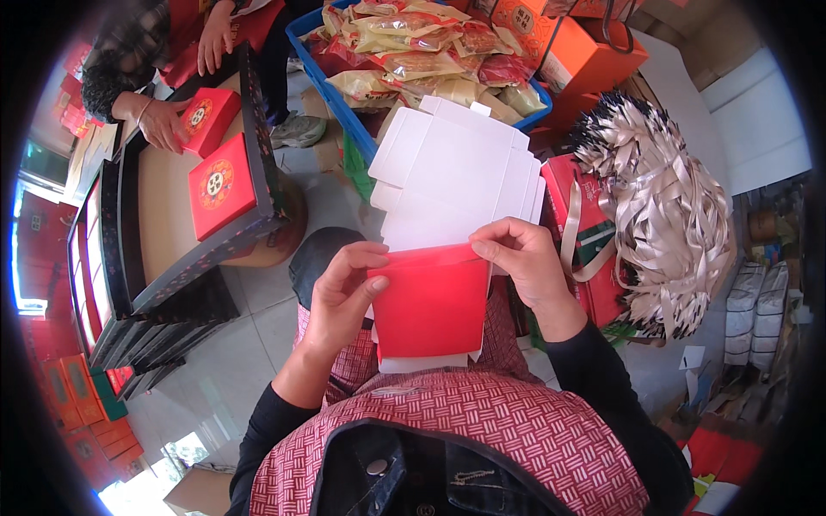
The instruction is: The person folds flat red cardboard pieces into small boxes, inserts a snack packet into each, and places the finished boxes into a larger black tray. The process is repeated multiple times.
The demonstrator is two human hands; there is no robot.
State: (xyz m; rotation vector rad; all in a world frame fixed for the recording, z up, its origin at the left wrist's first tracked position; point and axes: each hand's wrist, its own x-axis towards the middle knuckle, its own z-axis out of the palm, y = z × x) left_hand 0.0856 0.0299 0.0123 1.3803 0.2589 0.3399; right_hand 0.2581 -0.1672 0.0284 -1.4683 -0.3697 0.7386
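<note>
Across my lap lies a flat carton blank, its near panel (430, 310) red and folded over, its far part (460, 176) white with creased flaps. My left hand (348, 288) pinches the left edge at the fold between thumb and fingers. On the right end of the same fold, my right hand (516, 254) grips with its thumb on top and fingers beneath. The blank's far end reaches up against a blue crate (327, 95) filled with wrapped packets (417, 64).
At left a co-worker's hand (163, 125) touches a red box (211, 120) in a dark tray (159, 224); another red box (222, 187) lies beside it. To my right are a large bundle of ribbons (671, 215), red bags (585, 232) and orange gift boxes (594, 60).
</note>
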